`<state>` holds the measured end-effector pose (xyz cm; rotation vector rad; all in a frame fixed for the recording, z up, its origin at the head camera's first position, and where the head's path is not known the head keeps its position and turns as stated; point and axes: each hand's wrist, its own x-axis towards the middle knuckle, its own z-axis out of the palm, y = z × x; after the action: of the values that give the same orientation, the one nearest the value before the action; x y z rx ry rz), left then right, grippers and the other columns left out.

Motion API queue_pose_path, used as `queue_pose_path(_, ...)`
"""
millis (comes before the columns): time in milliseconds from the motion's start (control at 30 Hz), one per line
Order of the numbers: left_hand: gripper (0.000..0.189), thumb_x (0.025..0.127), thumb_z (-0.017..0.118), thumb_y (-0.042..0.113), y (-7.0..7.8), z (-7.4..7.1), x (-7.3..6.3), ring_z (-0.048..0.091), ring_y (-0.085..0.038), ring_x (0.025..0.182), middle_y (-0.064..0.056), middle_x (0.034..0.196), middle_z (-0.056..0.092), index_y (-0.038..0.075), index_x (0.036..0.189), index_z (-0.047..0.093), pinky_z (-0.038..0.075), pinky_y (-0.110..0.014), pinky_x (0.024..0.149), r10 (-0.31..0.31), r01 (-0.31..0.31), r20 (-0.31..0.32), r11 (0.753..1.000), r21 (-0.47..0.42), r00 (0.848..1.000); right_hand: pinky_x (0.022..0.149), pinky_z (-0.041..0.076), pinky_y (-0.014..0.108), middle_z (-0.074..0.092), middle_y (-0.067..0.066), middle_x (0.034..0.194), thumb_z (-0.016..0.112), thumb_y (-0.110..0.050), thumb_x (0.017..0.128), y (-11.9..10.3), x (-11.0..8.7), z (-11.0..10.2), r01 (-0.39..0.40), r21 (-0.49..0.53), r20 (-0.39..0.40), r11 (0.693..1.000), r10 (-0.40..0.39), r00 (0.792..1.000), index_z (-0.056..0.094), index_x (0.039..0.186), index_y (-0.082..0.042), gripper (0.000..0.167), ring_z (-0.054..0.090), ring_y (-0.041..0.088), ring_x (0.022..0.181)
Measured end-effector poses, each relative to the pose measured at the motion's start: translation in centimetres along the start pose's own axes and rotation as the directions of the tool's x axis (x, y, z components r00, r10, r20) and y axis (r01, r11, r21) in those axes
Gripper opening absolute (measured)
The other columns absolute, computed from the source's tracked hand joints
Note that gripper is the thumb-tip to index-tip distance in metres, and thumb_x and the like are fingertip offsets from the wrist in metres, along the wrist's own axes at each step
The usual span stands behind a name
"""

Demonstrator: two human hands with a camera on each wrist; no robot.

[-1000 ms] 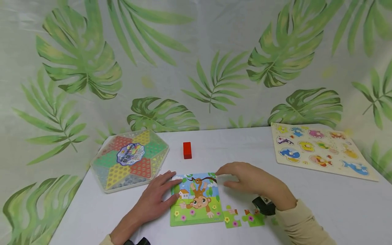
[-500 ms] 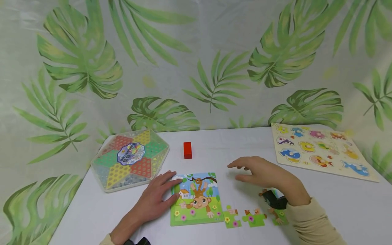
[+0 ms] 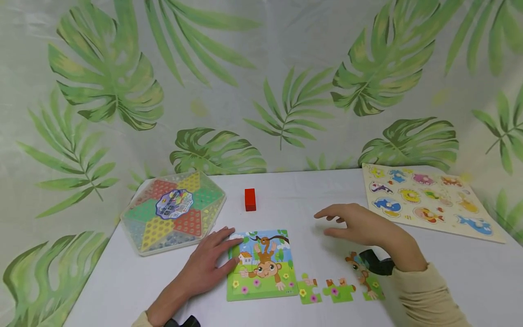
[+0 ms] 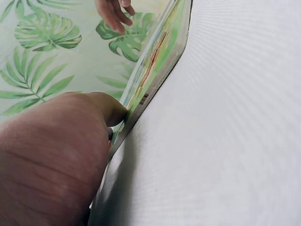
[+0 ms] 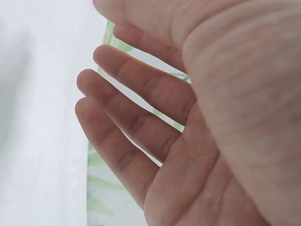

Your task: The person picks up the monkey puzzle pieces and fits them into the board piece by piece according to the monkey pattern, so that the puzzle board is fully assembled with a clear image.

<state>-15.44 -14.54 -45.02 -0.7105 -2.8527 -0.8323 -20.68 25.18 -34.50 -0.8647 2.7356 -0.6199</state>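
A square monkey jigsaw puzzle (image 3: 267,285) lies on the white table, its picture facing up. My left hand (image 3: 207,262) rests at its left side, with thumb and index finger touching the puzzle; the left wrist view shows the thumb (image 4: 115,110) against the edge. Over the table, right of the puzzle, my right hand (image 3: 359,223) hovers with loosely bent fingers, holding nothing. The right wrist view shows its fingers (image 5: 136,84) spread apart. Below that hand lie loose puzzle pieces (image 3: 342,293) with parts of a monkey and flowers, some partly covered by the wrist camera.
A hexagonal Chinese checkers box (image 3: 173,211) sits at the left. Behind the puzzle stands a red block (image 3: 250,200). A wooden sea-animal peg puzzle board (image 3: 429,202) lies at the back right, before a leaf-patterned backdrop (image 3: 294,59).
My right hand has moved away from the puzzle's upper right corner, to the right and slightly back, uncovering more of the loose pieces. The left hand stays in place.
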Motion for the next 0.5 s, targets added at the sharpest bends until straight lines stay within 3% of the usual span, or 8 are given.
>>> queue_pose_path(300,0.045,0.097,0.071,0.033,-0.18,0.32,-0.11,0.035,-0.028,0.153,-0.003,0.159,0.048,0.025,0.141,0.064,0.028,-0.056,0.125,-0.036,0.037,0.021,0.998,-0.044,0.999,0.092,0.058,0.048,0.070,0.007,0.128,0.070,-0.030,0.099,0.19,0.29,0.00,0.044,0.032,0.021,0.999,-0.044,0.999,0.067,0.134,-0.015,0.038,0.067,0.031,0.114)
queue_pose_path(500,0.044,0.096,0.071,0.033,-0.22,0.34,-0.09,0.039,-0.028,0.151,-0.003,0.157,0.050,0.025,0.139,0.066,0.031,-0.055,0.123,0.005,-0.006,-0.015,1.000,-0.009,1.000,0.092,0.060,0.043,0.070,0.003,0.129,0.070,-0.036,0.099,0.61,-0.42,0.74,0.057,0.083,0.053,0.995,-0.061,0.997,0.067,0.134,-0.015,0.040,0.067,0.029,0.114)
